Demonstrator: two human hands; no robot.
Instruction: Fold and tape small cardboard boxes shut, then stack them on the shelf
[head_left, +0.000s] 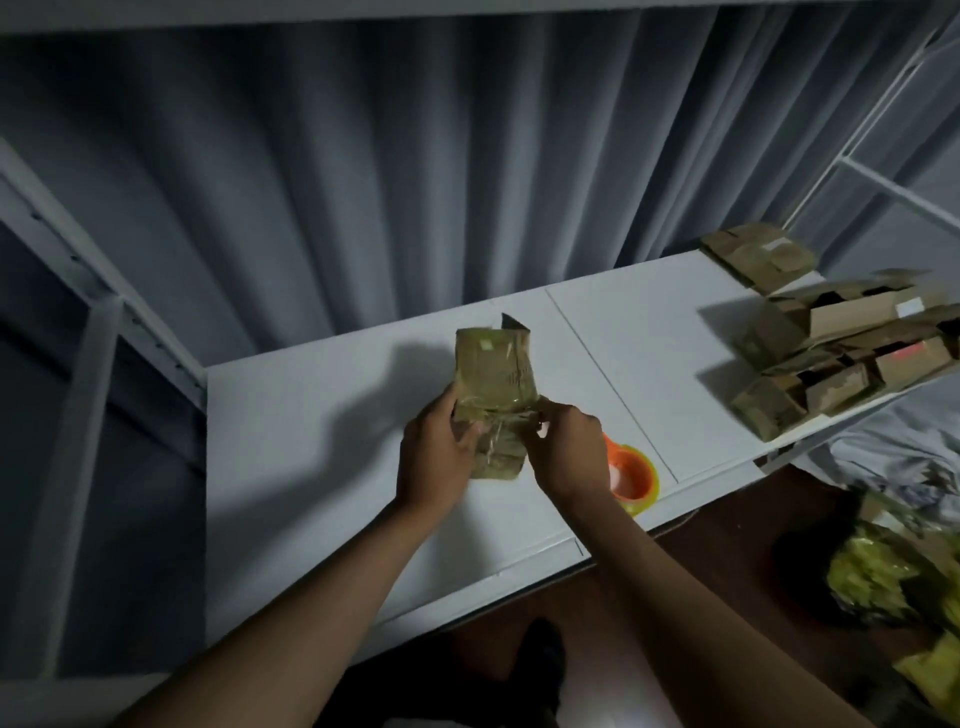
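A small brown cardboard box (496, 374) is held up above the white shelf board (311, 457), with shiny clear tape across its near part. My left hand (436, 457) grips the box's left side, thumb on its face. My right hand (569, 452) pinches the box's right edge at the taped seam. An orange and yellow tape roll (636, 475) lies on the board just right of my right hand, partly hidden by it.
Several brown boxes (836, 353) are piled at the shelf's right end, some with open flaps. White shelf uprights (83, 374) stand at the left. A grey curtain hangs behind. Yellow-green packaging (893, 577) lies on the floor at the lower right.
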